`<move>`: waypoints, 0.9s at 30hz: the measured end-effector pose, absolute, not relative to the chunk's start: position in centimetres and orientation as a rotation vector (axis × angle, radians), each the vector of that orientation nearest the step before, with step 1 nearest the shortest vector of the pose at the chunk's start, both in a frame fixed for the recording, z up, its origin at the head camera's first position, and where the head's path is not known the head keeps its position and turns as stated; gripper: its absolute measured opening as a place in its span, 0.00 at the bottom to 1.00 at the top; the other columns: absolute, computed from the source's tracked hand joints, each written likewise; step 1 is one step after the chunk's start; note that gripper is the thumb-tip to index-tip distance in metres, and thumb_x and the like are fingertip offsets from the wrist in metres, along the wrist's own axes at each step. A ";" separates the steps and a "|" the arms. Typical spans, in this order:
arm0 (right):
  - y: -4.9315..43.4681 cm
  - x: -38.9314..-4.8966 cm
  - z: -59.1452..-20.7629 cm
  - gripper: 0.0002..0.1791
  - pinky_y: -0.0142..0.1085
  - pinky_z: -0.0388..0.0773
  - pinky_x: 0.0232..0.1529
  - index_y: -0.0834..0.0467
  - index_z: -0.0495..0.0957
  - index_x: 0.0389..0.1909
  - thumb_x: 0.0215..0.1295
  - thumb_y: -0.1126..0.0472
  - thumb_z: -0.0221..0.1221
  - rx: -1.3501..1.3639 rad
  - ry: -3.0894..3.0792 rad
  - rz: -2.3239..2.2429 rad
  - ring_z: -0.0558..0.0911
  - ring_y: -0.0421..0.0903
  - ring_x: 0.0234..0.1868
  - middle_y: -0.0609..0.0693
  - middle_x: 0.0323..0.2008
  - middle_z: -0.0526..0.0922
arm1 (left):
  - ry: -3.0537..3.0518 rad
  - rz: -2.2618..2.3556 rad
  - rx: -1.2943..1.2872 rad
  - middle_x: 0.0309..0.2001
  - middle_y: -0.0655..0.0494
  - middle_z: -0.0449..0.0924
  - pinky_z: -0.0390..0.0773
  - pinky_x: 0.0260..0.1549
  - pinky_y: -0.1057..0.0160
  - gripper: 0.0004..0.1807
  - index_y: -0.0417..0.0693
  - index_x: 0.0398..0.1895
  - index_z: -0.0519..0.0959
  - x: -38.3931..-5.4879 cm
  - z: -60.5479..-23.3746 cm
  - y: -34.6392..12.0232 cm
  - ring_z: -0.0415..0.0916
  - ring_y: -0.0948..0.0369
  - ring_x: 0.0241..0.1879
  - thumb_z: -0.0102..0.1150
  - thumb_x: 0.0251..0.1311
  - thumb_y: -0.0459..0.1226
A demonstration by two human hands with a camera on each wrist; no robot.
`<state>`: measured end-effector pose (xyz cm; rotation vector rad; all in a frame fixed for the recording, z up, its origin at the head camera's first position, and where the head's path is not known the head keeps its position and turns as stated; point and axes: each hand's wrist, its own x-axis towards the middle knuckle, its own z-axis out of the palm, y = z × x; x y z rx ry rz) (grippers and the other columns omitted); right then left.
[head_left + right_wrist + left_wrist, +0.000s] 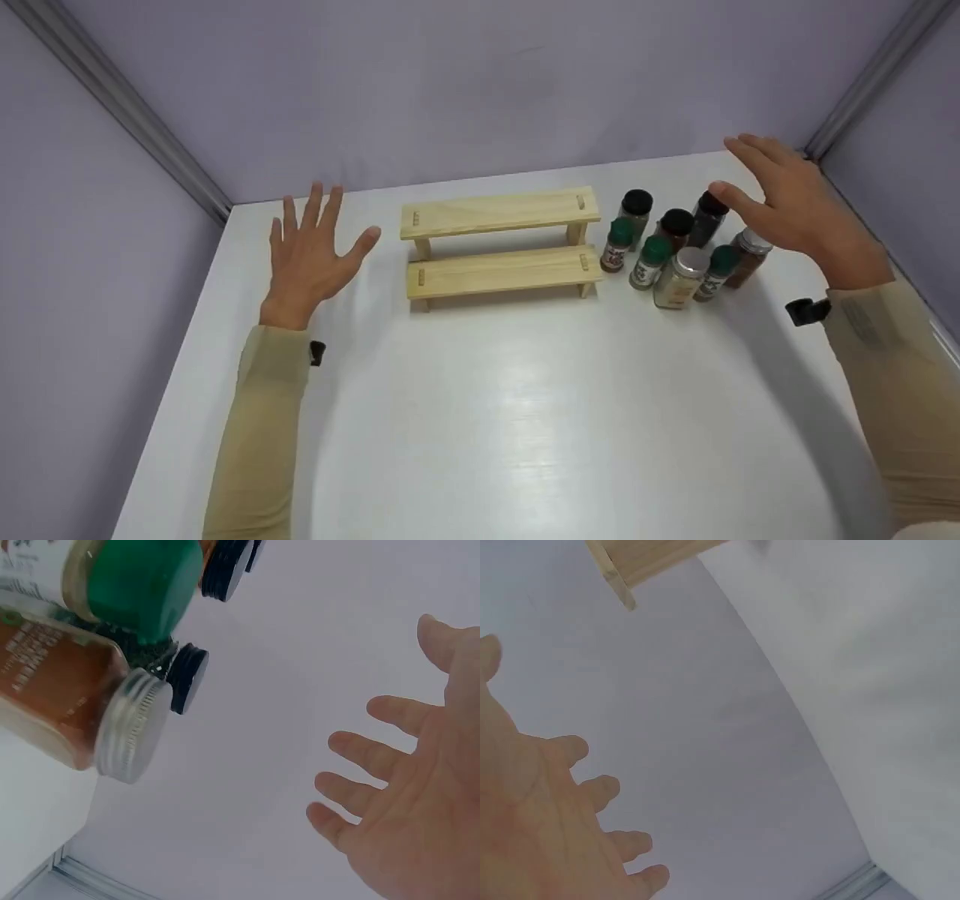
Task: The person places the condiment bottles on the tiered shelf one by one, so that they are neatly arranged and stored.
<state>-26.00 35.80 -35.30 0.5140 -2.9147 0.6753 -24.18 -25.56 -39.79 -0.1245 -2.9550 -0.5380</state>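
My left hand (pixel 307 259) hovers over the table left of a two-step wooden rack, fingers spread and holding nothing. The rack has a higher back step (pixel 499 212) and a lower front step (pixel 502 273), both bare. On the right, my right hand (pixel 787 199) is held above a cluster of spice jars, fingers extended and nothing in its grasp. Among them stand a green-capped jar (pixel 650 262), a silver-capped jar (pixel 681 279) and a black-capped jar (pixel 636 214). In the right wrist view a jar of reddish-brown spice (pixel 60 682) shows its silver lid.
The white table (pixel 480 420) meets a pale back wall (pixel 480 90). Side walls with metal corner posts (pixel 127 105) enclose it left and right. The jars stand close together just right of the rack.
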 end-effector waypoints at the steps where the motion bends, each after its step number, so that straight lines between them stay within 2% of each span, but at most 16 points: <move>1: 35.7 -25.6 -35.4 0.40 0.76 0.42 0.79 0.55 0.54 0.86 0.85 0.40 0.50 0.526 -2.885 0.703 0.49 0.72 0.84 0.66 0.84 0.53 | -2.946 -0.577 -0.118 0.89 0.49 0.34 0.32 0.81 0.28 0.55 0.57 0.89 0.43 -24.0 -40.0 -25.5 0.27 0.33 0.85 0.37 0.71 0.77; 4: 35.4 -24.4 -35.8 0.37 0.75 0.53 0.76 0.58 0.61 0.83 0.82 0.46 0.58 0.546 -2.808 0.776 0.58 0.72 0.81 0.67 0.80 0.62 | -2.897 -0.718 -0.101 0.89 0.47 0.38 0.38 0.80 0.26 0.52 0.55 0.89 0.45 -23.4 -41.0 -25.3 0.34 0.32 0.85 0.41 0.74 0.72; 8: 35.7 -22.5 -37.0 0.34 0.71 0.66 0.70 0.60 0.68 0.78 0.77 0.55 0.65 0.534 -2.710 0.846 0.68 0.71 0.74 0.66 0.74 0.71 | -2.827 -0.934 -0.102 0.88 0.47 0.42 0.43 0.81 0.28 0.46 0.55 0.89 0.48 -22.8 -43.1 -24.9 0.40 0.37 0.86 0.44 0.79 0.66; 10: 35.8 -21.9 -37.9 0.32 0.55 0.73 0.70 0.61 0.72 0.75 0.75 0.59 0.68 0.526 -2.653 0.863 0.74 0.66 0.70 0.65 0.70 0.76 | -2.804 -1.063 -0.090 0.88 0.47 0.43 0.44 0.83 0.32 0.46 0.55 0.89 0.47 -22.7 -44.4 -24.6 0.41 0.41 0.86 0.45 0.79 0.65; 11: 35.8 -21.6 -38.4 0.31 0.46 0.75 0.68 0.62 0.73 0.74 0.73 0.61 0.69 0.526 -2.624 0.871 0.76 0.60 0.68 0.64 0.68 0.78 | -2.792 -1.141 -0.075 0.88 0.48 0.43 0.46 0.83 0.34 0.46 0.55 0.89 0.47 -22.6 -45.0 -24.5 0.42 0.43 0.86 0.46 0.79 0.64; 13: 35.9 -21.3 -39.5 0.29 0.29 0.73 0.63 0.62 0.76 0.71 0.71 0.64 0.70 0.532 -2.570 0.895 0.79 0.46 0.65 0.62 0.65 0.81 | -2.754 -1.318 -0.033 0.88 0.48 0.45 0.50 0.83 0.37 0.46 0.54 0.89 0.48 -22.3 -46.4 -24.3 0.46 0.42 0.85 0.48 0.79 0.63; 15: 35.9 -21.1 -40.6 0.28 0.17 0.69 0.58 0.63 0.77 0.69 0.69 0.67 0.71 0.533 -2.531 0.912 0.77 0.32 0.62 0.61 0.62 0.83 | -2.728 -1.475 0.031 0.87 0.49 0.47 0.57 0.82 0.39 0.47 0.54 0.89 0.48 -22.0 -47.7 -24.0 0.52 0.42 0.84 0.49 0.78 0.64; 18: 36.1 -20.6 -42.2 0.28 0.15 0.71 0.55 0.63 0.79 0.66 0.65 0.70 0.73 0.537 -2.493 0.944 0.75 0.21 0.57 0.61 0.58 0.85 | -2.680 -1.694 0.108 0.86 0.49 0.52 0.69 0.76 0.43 0.45 0.53 0.89 0.48 -21.6 -49.5 -23.6 0.63 0.43 0.78 0.49 0.79 0.62; 22: 36.4 -20.1 -43.9 0.28 0.16 0.75 0.53 0.64 0.82 0.63 0.62 0.73 0.74 0.513 -2.438 0.976 0.78 0.23 0.55 0.61 0.55 0.86 | -2.595 -1.925 0.185 0.83 0.48 0.59 0.77 0.70 0.48 0.41 0.50 0.88 0.50 -21.2 -51.2 -23.1 0.73 0.47 0.70 0.50 0.82 0.54; 27: 37.4 -20.3 -44.9 0.24 0.17 0.75 0.55 0.65 0.84 0.60 0.62 0.75 0.72 0.407 -2.313 1.017 0.79 0.26 0.56 0.63 0.55 0.87 | -2.438 -2.130 0.274 0.78 0.49 0.68 0.79 0.68 0.55 0.38 0.46 0.85 0.57 -20.9 -52.1 -22.7 0.77 0.53 0.64 0.55 0.81 0.50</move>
